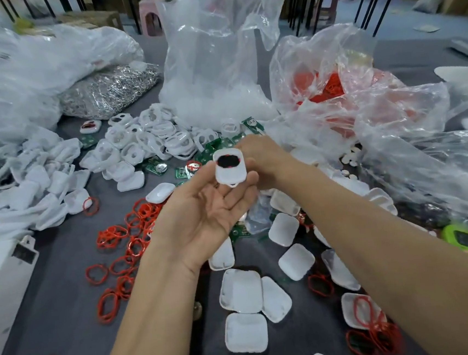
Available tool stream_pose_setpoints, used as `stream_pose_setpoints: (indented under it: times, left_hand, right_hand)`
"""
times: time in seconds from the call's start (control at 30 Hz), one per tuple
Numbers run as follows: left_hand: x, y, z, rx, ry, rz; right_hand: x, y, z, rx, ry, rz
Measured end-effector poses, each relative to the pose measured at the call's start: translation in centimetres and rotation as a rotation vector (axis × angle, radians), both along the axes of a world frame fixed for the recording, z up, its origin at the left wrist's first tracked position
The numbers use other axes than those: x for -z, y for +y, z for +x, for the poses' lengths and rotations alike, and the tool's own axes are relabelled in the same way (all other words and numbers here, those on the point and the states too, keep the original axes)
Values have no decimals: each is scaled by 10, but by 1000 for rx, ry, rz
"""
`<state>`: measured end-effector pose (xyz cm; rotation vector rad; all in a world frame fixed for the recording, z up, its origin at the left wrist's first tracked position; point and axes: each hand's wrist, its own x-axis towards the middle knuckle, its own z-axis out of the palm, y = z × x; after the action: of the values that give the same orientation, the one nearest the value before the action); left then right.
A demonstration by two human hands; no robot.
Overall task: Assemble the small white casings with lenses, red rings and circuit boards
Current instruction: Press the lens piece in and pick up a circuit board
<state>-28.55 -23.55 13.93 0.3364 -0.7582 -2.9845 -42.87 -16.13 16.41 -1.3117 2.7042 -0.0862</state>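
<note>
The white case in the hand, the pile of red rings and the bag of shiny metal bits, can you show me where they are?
white case [230, 169]: head view, its dark window edged in red.
left hand [210, 208]: head view, the open palm under the case.
pile of red rings [125, 245]: head view, middle of the heap.
bag of shiny metal bits [110, 89]: head view, its silvery side.

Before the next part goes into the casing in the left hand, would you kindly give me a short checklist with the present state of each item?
1. Casing held in the left hand, at the fingertips: ok.
2. Casing's open side faces the camera, with red showing at the edge of the dark opening: ok.
3. Red ring fully seated all round: cannot tell, too blurred.
4. Right hand close behind the casing: ok; whether it holds a part: cannot tell.
5. Circuit boards lie on the table just beyond the hands: ok.
6. Loose red rings lie beside the left forearm: ok.
</note>
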Motion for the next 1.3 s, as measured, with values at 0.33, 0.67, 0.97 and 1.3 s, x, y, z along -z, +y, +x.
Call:
stream_pose_setpoints:
  times: [0.33,0.67,0.97,1.3]
  left_hand:
    - [2,6,-3,18,-8,-52]
    - [3,40,-8,136,-87,-240]
    - [3,52,-8,195,-94,-356]
    - [2,54,-5,221,-85,-370]
  right_hand:
    - [-2,71,17,381,-362,-793]
    - [17,149,77,467,-642,-1424]
    - [21,162,69,553,-747,-1455]
    - [24,164,65,533,-895,-1506]
